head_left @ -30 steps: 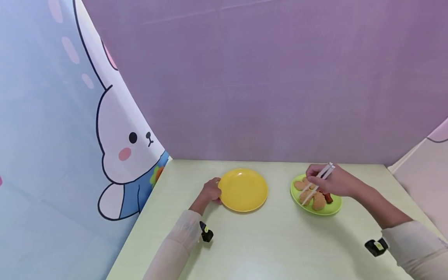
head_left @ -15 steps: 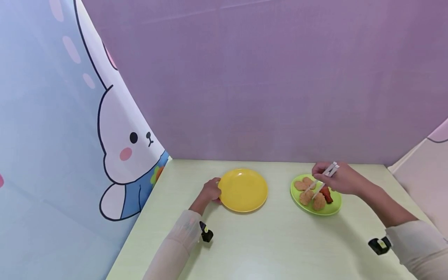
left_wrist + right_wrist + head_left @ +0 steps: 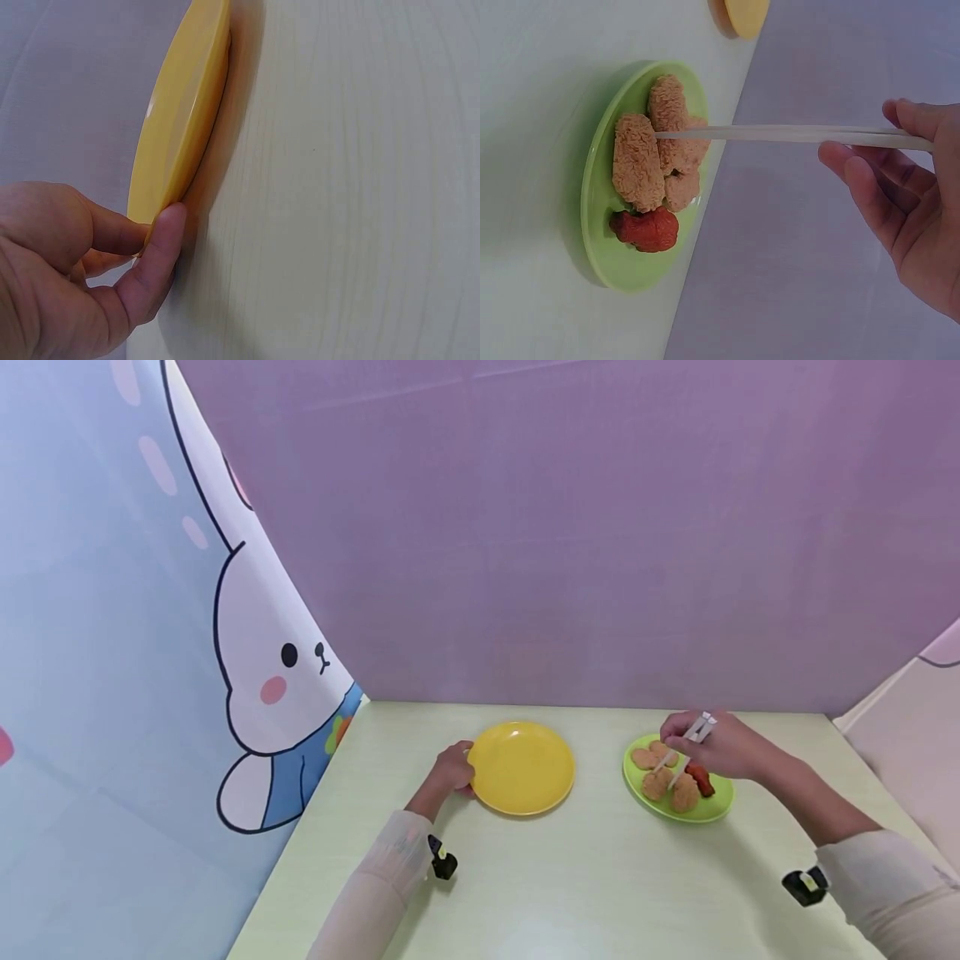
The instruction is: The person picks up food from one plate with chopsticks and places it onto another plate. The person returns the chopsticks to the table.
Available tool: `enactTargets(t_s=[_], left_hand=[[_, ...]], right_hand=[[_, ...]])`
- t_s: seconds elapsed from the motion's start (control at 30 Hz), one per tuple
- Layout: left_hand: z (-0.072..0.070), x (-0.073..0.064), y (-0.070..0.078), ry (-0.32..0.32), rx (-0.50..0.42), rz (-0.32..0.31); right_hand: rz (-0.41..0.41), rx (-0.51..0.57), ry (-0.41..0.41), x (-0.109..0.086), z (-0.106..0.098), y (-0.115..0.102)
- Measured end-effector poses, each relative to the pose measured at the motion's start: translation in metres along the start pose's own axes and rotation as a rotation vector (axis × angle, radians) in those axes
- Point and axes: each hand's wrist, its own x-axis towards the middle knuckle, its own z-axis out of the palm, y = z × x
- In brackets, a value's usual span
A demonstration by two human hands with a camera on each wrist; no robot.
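Note:
My left hand [image 3: 452, 767] pinches the left rim of a round yellow plate [image 3: 525, 768]; the left wrist view shows the thumb [image 3: 166, 232] at the plate's outer edge. With my right hand [image 3: 716, 747] I hold a pair of pale chopsticks [image 3: 780, 133] above an oval green plate [image 3: 634, 274]. Their tips reach down among the food, right at a breaded piece [image 3: 637, 161] that looks like fried chicken. A second breaded piece [image 3: 667, 101] lies beside it, with flatter nugget-like pieces [image 3: 643, 758] behind. Also on the green plate is a glossy red drumstick-like piece [image 3: 656, 229].
Both plates stand on a pale wood-grain table [image 3: 555, 893], the yellow one left of the green. A purple backdrop [image 3: 570, 543] rises behind the table's far edge. On the left hangs a blue cloth [image 3: 97, 693] printed with a white rabbit.
The chopstick tips have shifted right, from over the front-left breaded piece to between the two front breaded pieces. My right hand moved right, then slightly back left. The left hand stays on the yellow plate.

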Motion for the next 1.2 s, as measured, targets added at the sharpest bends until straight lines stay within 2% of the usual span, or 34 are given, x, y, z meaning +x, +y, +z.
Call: enactTargets(t_s=[0.27,0.47,0.93,1.2], left_hand=[[-0.001,-0.001,0.002,0.011,0.014,-0.008],[0.0,0.003,-0.001,0.002,0.0,-0.018],[-0.003,0.002,-0.003,0.009,-0.001,0.004],[-0.002,0.004,-0.006,0.011,-0.004,0.003]], right_hand=[[0.063,0.089,-0.041,0.001,0.005,0.002],[0.069,0.094,-0.039,-0.002,0.006,0.003],[0.06,0.069,0.045,-0.009,0.009,0.008],[0.041,0.095,0.118,-0.011,0.008,0.011]])
